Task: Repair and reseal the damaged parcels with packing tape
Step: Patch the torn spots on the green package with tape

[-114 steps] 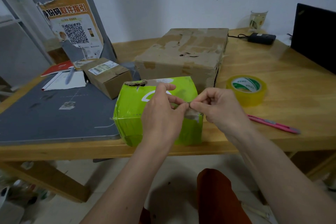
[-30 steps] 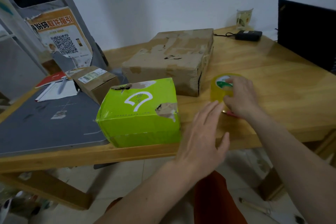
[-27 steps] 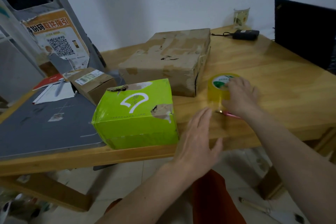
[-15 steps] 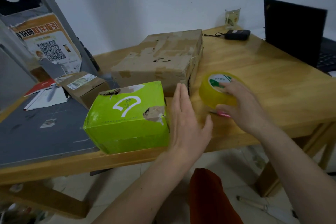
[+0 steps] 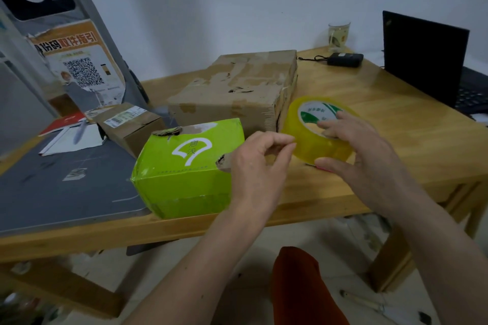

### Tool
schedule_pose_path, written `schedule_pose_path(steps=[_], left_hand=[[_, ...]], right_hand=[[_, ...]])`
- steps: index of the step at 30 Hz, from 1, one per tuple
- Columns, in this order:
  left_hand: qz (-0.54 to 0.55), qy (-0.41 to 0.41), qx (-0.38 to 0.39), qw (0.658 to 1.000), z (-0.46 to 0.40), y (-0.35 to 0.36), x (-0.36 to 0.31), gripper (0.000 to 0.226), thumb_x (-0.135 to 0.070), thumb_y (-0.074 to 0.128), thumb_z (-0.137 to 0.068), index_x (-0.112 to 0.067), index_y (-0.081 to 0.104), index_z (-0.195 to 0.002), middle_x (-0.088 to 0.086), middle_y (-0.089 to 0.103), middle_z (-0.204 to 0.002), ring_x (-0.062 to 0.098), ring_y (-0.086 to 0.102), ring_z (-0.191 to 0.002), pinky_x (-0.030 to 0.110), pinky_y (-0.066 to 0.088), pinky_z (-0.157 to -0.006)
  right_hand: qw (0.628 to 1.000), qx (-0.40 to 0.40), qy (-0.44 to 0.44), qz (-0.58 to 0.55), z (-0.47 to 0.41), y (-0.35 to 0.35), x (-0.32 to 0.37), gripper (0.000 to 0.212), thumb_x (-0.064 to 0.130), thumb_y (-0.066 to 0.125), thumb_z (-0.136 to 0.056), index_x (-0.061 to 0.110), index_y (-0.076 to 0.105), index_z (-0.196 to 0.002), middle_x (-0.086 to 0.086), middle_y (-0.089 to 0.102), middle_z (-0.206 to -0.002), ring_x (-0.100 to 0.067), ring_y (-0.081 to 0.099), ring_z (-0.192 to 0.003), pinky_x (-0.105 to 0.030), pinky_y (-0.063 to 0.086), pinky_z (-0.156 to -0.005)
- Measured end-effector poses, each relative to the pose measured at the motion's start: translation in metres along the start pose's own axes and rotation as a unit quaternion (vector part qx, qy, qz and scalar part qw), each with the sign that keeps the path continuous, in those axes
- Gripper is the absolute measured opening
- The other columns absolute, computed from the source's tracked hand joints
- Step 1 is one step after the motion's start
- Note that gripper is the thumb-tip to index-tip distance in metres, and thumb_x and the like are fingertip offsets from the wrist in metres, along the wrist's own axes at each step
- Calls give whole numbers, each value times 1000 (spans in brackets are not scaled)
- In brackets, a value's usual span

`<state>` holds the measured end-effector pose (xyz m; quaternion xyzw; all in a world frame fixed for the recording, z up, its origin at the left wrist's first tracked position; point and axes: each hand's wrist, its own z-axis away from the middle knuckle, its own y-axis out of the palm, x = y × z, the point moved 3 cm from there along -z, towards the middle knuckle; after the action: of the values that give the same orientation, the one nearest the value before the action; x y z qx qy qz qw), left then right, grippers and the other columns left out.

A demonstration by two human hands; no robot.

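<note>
A bright green parcel with torn patches on its top edge and right corner lies at the table's front edge. My right hand grips a yellow roll of packing tape, tilted and lifted off the wood just right of the parcel. My left hand is beside the roll, thumb and forefinger pinched at its left rim; whether they hold the tape end I cannot tell. A large worn cardboard box stands behind. A small brown box lies to the left.
A grey mat covers the table's left part, with papers and a pen at its back. A black laptop, a black adapter and a glass stand at the back right. A pink tool's tip shows under my right hand.
My right hand reached the tape roll, took hold and tilted it up toward the parcel. My left hand left the green parcel and now pinches at the roll's edge.
</note>
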<state>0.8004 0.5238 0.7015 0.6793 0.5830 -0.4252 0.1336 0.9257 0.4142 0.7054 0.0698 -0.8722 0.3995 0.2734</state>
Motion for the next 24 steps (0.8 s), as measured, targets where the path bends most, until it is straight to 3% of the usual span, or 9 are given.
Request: schedule_pose_path(steps=[2, 4, 6, 10, 12, 15, 21, 24], left_hand=[[-26, 64, -22, 997, 1, -4, -2, 2, -10, 75, -79, -12, 75, -80, -1, 68, -76, -1, 58, -70, 10, 44, -67], [-76, 132, -42, 988, 4, -4, -5, 7, -17, 72, -80, -11, 76, -79, 1, 68, -74, 7, 60, -68, 18, 46, -63], [-95, 163, -34, 982, 11, 1, -4, 14, -20, 67, -82, -10, 76, -79, 2, 66, -72, 13, 60, -65, 24, 47, -61], [-83, 155, 5, 984, 24, 16, -7, 14, -18, 65, -86, -10, 75, -82, 1, 62, -73, 12, 57, -66, 23, 46, -60], [-68, 117, -18, 991, 16, 16, 0, 8, -13, 68, -83, -10, 76, -82, 1, 63, -73, 8, 56, -65, 23, 47, -60], [-70, 77, -37, 994, 2, 13, 5, 8, -11, 69, -80, -12, 77, -84, 0, 66, -76, 7, 58, -67, 30, 49, -63], [-114, 122, -27, 986, -4, 20, -11, 9, -19, 69, -83, -17, 77, -83, 0, 66, -73, 17, 62, -65, 33, 51, -56], [-118, 147, 1, 982, 10, 29, -19, 17, -28, 63, -86, -18, 77, -86, -2, 65, -73, 17, 63, -64, 32, 52, -53]], right_hand=[[1000, 0, 16, -5, 1, 2, 3, 34, 21, 75, -78, 17, 61, -108, 9, 52, -108, -4, 43, -108, -6, 28, -84], [1000, 19, 17, 4, 1, 9, 2, 25, 23, 75, -79, 22, 55, -94, 9, 49, -88, -5, 43, -82, -6, 32, -68], [999, 28, 16, 9, -5, 15, -4, 23, 19, 75, -79, 20, 53, -85, 11, 45, -78, -4, 39, -73, -10, 33, -65], [993, 14, 102, 49, -25, 13, -24, 28, 34, 70, -82, 10, 56, -84, -5, 56, -72, -21, 54, -66, -36, 42, -60], [990, 59, 96, 80, -30, 15, -30, 29, 38, 70, -81, 13, 56, -86, 0, 54, -72, -15, 49, -65, -32, 36, -55], [985, 121, 81, 88, -28, 20, -39, 35, 27, 77, -77, 19, 55, -103, 3, 54, -92, -15, 47, -82, -30, 31, -64], [991, 113, 49, 50, -35, 19, -63, 25, 18, 80, -74, 21, 58, -85, -3, 57, -87, -20, 50, -82, -28, 34, -61], [994, 72, 43, 65, -49, 20, -78, 24, 15, 77, -74, 12, 55, -81, -9, 53, -85, -23, 47, -83, -27, 31, -60]])
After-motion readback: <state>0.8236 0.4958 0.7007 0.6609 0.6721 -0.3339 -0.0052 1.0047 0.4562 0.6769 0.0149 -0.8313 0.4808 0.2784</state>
